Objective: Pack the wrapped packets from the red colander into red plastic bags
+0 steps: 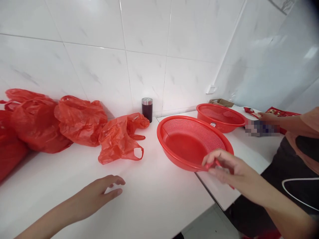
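Note:
My left hand [104,192] hovers over the white table with its fingers apart and holds nothing. A crumpled red plastic bag [119,142], its handle loop turned toward me, lies just beyond it. My right hand [226,167] is closed around a small red object [211,164], perhaps a wrapper, mostly hidden by the fingers; its kind I cannot make out. That hand is in front of the near right rim of a large red plastic colander [184,146]. No contents show in the colander's visible part.
Several filled red plastic bags [82,121] line the left side by the tiled wall. A dark tumbler [147,110] stands behind. To the right are a second red colander [219,116], a cardboard box [221,102] and a person's arm [286,121] holding red packaging. The table edge runs below.

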Action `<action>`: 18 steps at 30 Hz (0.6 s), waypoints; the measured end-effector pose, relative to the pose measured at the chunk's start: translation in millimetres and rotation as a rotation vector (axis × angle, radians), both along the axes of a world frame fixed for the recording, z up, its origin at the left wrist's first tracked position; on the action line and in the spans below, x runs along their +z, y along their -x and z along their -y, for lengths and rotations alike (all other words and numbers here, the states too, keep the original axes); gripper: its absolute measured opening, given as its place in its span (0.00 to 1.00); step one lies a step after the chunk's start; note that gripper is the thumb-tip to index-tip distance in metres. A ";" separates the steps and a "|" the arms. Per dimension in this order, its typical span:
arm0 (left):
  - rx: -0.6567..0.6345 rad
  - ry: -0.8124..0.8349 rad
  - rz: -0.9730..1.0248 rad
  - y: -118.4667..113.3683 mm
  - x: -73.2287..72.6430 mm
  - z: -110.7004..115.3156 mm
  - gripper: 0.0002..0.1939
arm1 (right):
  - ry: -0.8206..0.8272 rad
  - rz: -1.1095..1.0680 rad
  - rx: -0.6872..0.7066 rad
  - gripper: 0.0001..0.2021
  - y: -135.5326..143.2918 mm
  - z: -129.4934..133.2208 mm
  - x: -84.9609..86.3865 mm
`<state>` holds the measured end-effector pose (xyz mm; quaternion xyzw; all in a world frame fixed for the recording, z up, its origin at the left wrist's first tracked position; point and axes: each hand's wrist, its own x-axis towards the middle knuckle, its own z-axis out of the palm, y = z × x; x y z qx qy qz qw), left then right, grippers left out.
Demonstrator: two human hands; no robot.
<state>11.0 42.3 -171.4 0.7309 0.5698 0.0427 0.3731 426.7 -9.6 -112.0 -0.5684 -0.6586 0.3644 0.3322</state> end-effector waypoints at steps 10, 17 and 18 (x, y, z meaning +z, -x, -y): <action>0.118 -0.826 -0.204 -40.1 2.3 -26.5 0.26 | -0.250 0.218 -0.036 0.18 26.4 -37.7 -61.2; 0.113 -0.993 -0.341 -49.6 0.3 -57.8 0.29 | -0.478 0.102 -0.120 0.23 32.1 -71.6 -34.1; 0.101 -0.983 -0.341 -48.0 -0.8 -58.4 0.30 | -0.552 0.092 -0.205 0.25 17.1 -82.5 -22.7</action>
